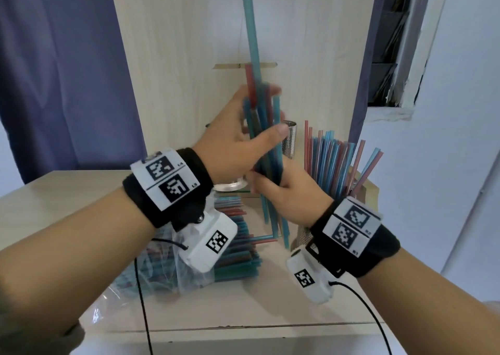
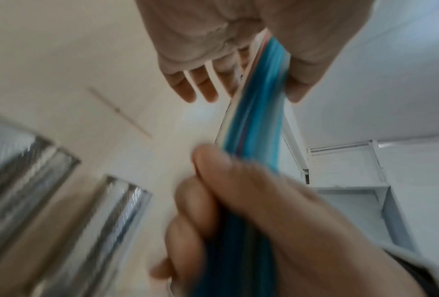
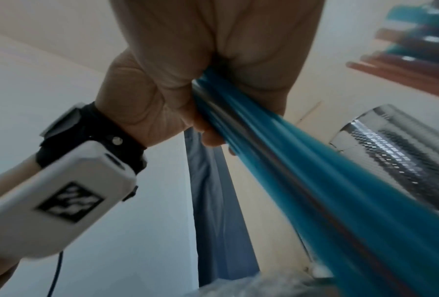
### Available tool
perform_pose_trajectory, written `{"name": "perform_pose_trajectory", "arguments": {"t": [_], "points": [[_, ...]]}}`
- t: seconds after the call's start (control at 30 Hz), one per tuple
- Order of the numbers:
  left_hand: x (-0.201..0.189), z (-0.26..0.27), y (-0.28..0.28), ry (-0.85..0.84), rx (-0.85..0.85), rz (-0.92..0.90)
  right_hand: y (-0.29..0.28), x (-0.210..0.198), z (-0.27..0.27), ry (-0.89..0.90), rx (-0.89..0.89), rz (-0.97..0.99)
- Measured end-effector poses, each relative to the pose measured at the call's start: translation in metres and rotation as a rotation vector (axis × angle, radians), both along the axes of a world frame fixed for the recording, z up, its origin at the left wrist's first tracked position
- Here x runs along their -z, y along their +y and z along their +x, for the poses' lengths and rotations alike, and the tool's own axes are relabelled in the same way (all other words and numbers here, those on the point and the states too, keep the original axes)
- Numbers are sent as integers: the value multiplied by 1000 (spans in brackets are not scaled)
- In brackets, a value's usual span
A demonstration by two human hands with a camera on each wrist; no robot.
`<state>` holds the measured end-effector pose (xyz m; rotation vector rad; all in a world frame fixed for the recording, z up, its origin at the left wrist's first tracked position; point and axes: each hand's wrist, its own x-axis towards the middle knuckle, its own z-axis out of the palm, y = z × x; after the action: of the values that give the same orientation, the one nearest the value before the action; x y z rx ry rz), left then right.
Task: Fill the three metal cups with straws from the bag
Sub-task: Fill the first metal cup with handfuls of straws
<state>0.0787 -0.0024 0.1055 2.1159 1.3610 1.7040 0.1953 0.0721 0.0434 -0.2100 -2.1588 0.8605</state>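
Note:
I hold a bundle of blue and red straws [image 1: 263, 127] upright above the table with both hands. My left hand [image 1: 243, 130] holds its upper part between thumb and fingers, and one long blue straw sticks out far above. My right hand [image 1: 281, 189] grips the bundle lower down in a fist. In the left wrist view the straws [image 2: 258, 104] run from my left hand [image 2: 241, 88] down into my right hand [image 2: 238, 221]. A bare metal mesh cup [image 1: 290, 141] stands behind the bundle. Another cup's rim [image 1: 232, 186] shows under my left hand. A third cup [image 1: 304, 237], mostly hidden by my right wrist, holds several straws [image 1: 332, 159].
The clear plastic bag [image 1: 189, 268] with many straws lies on the light wood table [image 1: 270, 311] below my left wrist. A wooden panel [image 1: 176, 57] rises behind the cups, with a blue curtain [image 1: 54, 70] to the left. Camera cables hang over the table's front edge.

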Motion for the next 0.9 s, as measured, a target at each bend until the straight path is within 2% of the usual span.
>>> {"name": "perform_pose_trajectory", "arguments": {"t": [0.1, 0.17, 0.27, 0.37, 0.43, 0.53, 0.6, 0.63, 0.77, 0.8, 0.9], "points": [[-23, -10, -10, 126, -215, 184, 8, 17, 14, -121, -4, -25], [-40, -12, -15, 335, -332, 355, 12, 26, 22, -174, -24, -59], [-47, -4, -11, 593, -323, 387, 11, 32, 29, -154, -83, -171], [-24, 7, -2, 635, -226, 209, 10, 35, 33, -43, -103, -273], [-4, 11, -2, 613, -161, 154, 12, 38, 36, -21, -63, -245], [23, 2, -4, 342, -84, 97, 17, 48, 40, -15, 28, -205], [47, -13, -2, 230, -139, -50, 23, 57, 43, 22, 105, -224], [62, -23, 0, 284, -207, -178, 26, 62, 45, 40, 142, -238], [122, -54, 0, 994, -548, -673, 33, 84, 44, 60, 183, -301], [131, -59, -2, 1074, -590, -734, 33, 90, 42, 50, 186, -300], [143, -66, -4, 1155, -648, -767, 27, 101, 38, 28, 192, -293]]}}
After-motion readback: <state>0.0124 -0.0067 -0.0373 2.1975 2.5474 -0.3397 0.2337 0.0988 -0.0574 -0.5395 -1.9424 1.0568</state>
